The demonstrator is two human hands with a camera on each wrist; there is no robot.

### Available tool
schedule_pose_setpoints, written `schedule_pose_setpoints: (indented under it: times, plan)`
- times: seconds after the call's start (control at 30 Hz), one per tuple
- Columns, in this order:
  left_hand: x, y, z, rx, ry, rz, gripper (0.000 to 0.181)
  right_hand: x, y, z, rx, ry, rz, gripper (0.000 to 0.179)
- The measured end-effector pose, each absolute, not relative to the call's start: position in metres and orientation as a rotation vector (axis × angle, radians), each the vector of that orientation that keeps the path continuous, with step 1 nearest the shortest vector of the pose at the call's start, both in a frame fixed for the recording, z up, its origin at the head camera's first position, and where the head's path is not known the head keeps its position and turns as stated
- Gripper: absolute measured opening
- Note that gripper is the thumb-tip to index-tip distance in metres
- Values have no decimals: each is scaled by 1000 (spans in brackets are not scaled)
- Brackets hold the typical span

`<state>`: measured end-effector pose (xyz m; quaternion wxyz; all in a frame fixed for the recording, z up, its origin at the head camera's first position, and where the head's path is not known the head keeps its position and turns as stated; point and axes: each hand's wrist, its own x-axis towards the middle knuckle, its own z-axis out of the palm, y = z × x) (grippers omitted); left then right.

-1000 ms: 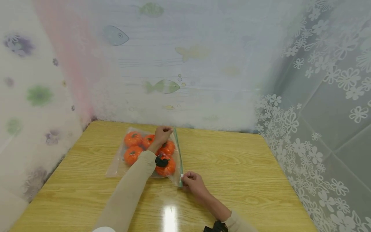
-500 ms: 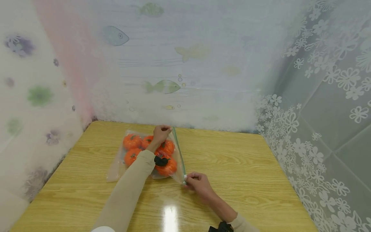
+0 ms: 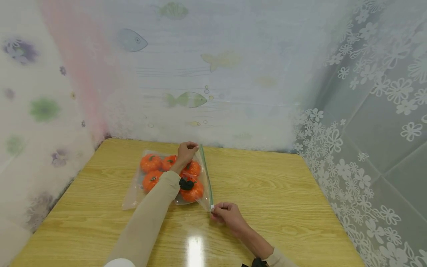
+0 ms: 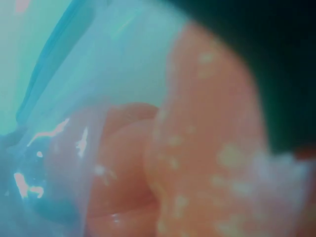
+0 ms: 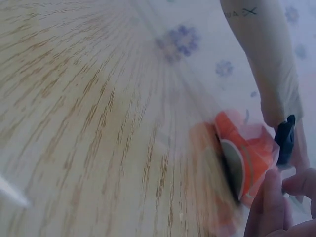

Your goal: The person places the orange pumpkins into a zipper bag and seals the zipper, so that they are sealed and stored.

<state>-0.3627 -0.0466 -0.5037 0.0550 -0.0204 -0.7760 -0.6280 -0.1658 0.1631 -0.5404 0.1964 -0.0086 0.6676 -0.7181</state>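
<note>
A clear zip bag [image 3: 131, 199] lies on the table with several orange toy pumpkins [image 3: 151, 163] inside. Its green zip strip [image 3: 205, 168] runs straight along the right side, with a white slider [image 3: 212, 207] at the near end. My left hand [image 3: 186, 152] pinches the far end of the zip edge, its forearm crossing over the bag and hiding part of the pumpkins. At the near corner, my right hand [image 3: 229, 216] pinches the bag at the slider between thumb and finger. In the left wrist view, the zip strip [image 4: 47, 61] appears blurred beside the hand.
The wooden table [image 3: 267, 185] meets a fish-printed curtain [image 3: 233, 122] at its back edge. Flower-patterned sheets hang left and right. A black wrist mount [image 3: 186, 184] on the left arm sits over a pumpkin.
My right hand has moved slightly right with the bag's near corner, and then a little toward me. The zip edge has shifted with it. The left hand stays at the far corner.
</note>
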Motion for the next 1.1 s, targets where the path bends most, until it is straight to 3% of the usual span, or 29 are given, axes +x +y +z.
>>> schedule_pose_setpoints:
  times: [0.53,0.77,1.1]
  plan:
    - [-368,-38,-494,-205,-2366,-1857,19,-169,166,-544,-29,1812,-2000,17]
    - [-365,-40,-492,-314,-2478,-1845,27,-169,167,-543,-52,1784,-2007,16]
    - [-356,-49,-473,-535,-2648,-1426,38,-178,186,-534,-173,2008,-1880,49]
